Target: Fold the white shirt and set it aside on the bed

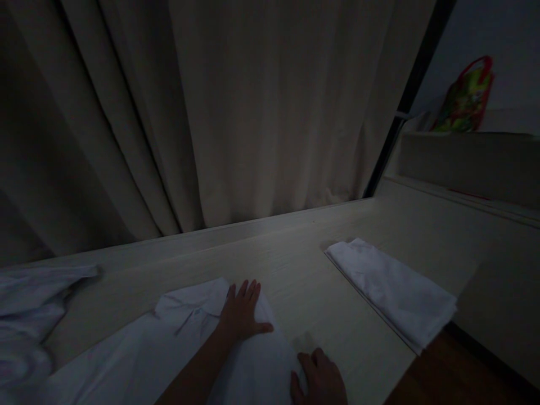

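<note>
- Dim room, with a long beige curtain (274, 112) hanging in folds behind a pale wood-grain tabletop (304, 292).
- On the tabletop, low and left of centre: a white collared shirt (139, 360) laid out fairly flat, collar towards the curtain, a short dark line showing just below the collar.
- Left hand (242, 315) palm down on the shirt beside the collar, fingers spread, gripping nothing; forearm across the cloth.
- Right hand (318, 374) at the shirt's right edge, fingers curled; impossible to tell whether pinching the fabric or only touching.
- To the right, well apart from the shirt: a folded white garment (388, 287), near end at the tabletop's edge, above a brown floor (447, 371).
- Far left: rumpled white cloth (25, 320), partly out of view.
- Upper right: a green-and-yellow printed bag (466, 98) with red handles, on a raised pale ledge (464, 163).
</note>
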Available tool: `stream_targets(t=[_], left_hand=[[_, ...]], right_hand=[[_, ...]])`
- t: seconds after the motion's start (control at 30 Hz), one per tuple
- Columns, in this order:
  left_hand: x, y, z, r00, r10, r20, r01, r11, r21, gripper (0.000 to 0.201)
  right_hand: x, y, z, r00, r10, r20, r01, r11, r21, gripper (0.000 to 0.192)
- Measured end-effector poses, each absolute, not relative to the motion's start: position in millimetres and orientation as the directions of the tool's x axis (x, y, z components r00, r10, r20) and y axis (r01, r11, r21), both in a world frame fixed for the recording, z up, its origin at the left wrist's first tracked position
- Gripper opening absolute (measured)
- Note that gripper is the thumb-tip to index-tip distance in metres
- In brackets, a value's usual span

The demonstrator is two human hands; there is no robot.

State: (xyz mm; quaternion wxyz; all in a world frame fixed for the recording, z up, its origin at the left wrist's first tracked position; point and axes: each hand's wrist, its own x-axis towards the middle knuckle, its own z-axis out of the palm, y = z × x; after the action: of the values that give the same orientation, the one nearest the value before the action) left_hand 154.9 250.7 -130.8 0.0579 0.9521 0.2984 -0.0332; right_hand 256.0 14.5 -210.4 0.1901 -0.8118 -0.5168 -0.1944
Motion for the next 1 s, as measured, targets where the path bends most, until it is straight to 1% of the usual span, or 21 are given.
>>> stream_targets(t=[0.1, 0.2, 0.37, 0.57, 0.7, 0.8, 0.9, 1.0], left_hand=[[157, 250, -126, 0.822, 0.568, -0.044, 0.57, -0.82, 0.055, 0.122], [159, 248, -122, 0.823, 0.568, -0.022, 0.568, -0.822, 0.036, 0.119], [162, 249, -119, 0.806, 0.587, -0.074, 0.591, -0.806, 0.044, 0.117], [164, 254, -120, 0.82, 0.563, -0.1, 0.57, -0.82, 0.058, 0.111], [164, 256, -122, 0.813, 0.57, -0.115, 0.579, -0.813, 0.066, 0.118], [164, 256, -123, 0.805, 0.58, -0.122, 0.59, -0.803, 0.077, 0.121], [165, 256, -124, 0.8, 0.585, -0.138, 0.598, -0.798, 0.083, 0.122], [166, 257, -123, 0.794, 0.589, -0.153, 0.604, -0.793, 0.079, 0.123]], right_hand=[[257, 16, -212, 0.382, 0.748, 0.542, 0.916, -0.386, -0.113, 0.022], [256, 18, -214, 0.39, 0.736, 0.553, 0.911, -0.395, -0.117, 0.021], [255, 20, -216, 0.413, 0.734, 0.539, 0.903, -0.406, -0.138, 0.019], [256, 20, -217, 0.393, 0.755, 0.524, 0.906, -0.416, -0.081, 0.02], [259, 19, -214, 0.338, 0.758, 0.558, 0.927, -0.372, -0.056, 0.019], [260, 18, -212, 0.353, 0.753, 0.556, 0.924, -0.374, -0.08, 0.02], [260, 18, -212, 0.332, 0.756, 0.564, 0.933, -0.35, -0.081, 0.02], [258, 19, -214, 0.378, 0.748, 0.546, 0.914, -0.394, -0.093, 0.02]])
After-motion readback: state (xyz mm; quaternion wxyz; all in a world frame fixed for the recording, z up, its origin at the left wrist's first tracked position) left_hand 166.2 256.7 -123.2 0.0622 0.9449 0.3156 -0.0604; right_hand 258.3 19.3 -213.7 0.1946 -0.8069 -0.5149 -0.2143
